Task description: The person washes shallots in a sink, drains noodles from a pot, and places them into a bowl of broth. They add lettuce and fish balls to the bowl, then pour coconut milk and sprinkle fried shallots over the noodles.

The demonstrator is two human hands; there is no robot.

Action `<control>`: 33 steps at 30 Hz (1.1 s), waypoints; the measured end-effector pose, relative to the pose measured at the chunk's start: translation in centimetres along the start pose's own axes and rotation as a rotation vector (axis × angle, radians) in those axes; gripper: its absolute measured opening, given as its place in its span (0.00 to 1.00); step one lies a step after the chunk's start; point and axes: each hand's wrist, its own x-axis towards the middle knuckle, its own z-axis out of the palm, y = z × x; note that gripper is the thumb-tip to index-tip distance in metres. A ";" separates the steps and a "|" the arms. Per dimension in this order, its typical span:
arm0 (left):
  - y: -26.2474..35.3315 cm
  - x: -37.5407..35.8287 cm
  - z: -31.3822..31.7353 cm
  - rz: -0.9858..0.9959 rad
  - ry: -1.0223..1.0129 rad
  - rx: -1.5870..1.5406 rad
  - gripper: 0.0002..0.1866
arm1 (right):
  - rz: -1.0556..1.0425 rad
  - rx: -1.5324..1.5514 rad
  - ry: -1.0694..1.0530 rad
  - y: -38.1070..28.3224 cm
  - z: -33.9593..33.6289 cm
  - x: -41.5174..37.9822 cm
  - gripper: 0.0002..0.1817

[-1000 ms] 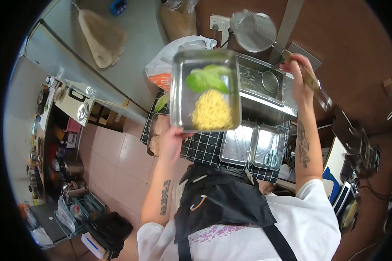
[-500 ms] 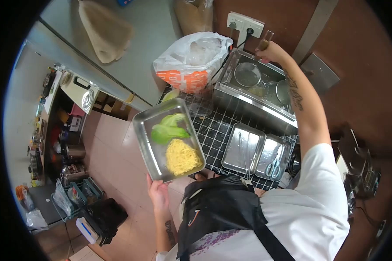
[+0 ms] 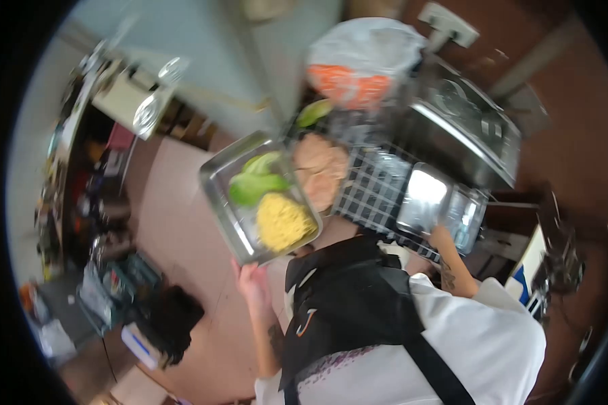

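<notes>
A metal tray (image 3: 240,202) of noodles (image 3: 282,221) and greens (image 3: 255,183) is carried, left hand (image 3: 252,282) fingers clamped under its near edge; right hand (image 3: 443,237) fingers' state cannot be told, blurred beside small trays (image 3: 425,199) on the desk (image 3: 375,196); steady, level setting-down is judged next.

You have three steel trays in sight: one large tray (image 3: 231,202) at the centre of the frame, and two smaller trays, the first (image 3: 420,202) and the second (image 3: 467,214), side by side at right of centre. In the large tray you can count one heap of yellow noodles (image 3: 284,223) and one bunch of green leaves (image 3: 253,183); the picture is too blurred to count separate leaves. One more green leaf (image 3: 314,112) lies above centre. There is one white and orange plastic bag (image 3: 361,61) at the top, one steel sink (image 3: 463,128) at upper right, and one wall socket (image 3: 452,20) above it. Two hands show: your left hand (image 3: 251,282) and your right hand (image 3: 440,236).
</notes>
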 end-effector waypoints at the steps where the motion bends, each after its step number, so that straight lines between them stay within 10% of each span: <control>1: 1.1 1.5 -1.8 -0.026 0.009 0.014 0.31 | -0.003 0.004 0.112 0.8 3.5 0.5 0.29; 7: 10.3 9.0 -9.5 -0.057 -0.033 0.073 0.35 | -0.061 0.031 0.535 4.9 8.0 4.0 0.15; 9: 12.8 11.5 -12.4 -0.062 -0.019 0.059 0.36 | 0.175 1.153 0.436 -3.0 4.7 -1.5 0.11; 12: 17.1 14.5 -15.1 -0.083 0.097 0.002 0.36 | -0.090 0.951 0.716 -12.6 4.6 -5.0 0.14; 16: 20.0 20.7 -21.1 -0.091 0.065 -0.070 0.37 | -0.505 1.054 0.655 -30.6 3.0 -9.6 0.17; 21: 27.1 30.5 -25.2 -0.025 0.161 -0.067 0.30 | -0.992 0.481 0.554 -61.0 -6.0 -18.6 0.20; 23: 30.7 35.8 -27.1 0.015 0.206 -0.052 0.25 | -0.872 0.432 0.011 -72.3 -10.8 -21.4 0.22; 33: 50.0 60.6 -34.7 0.225 0.423 -0.042 0.13 | -1.308 0.350 0.357 -118.6 -25.3 -19.8 0.20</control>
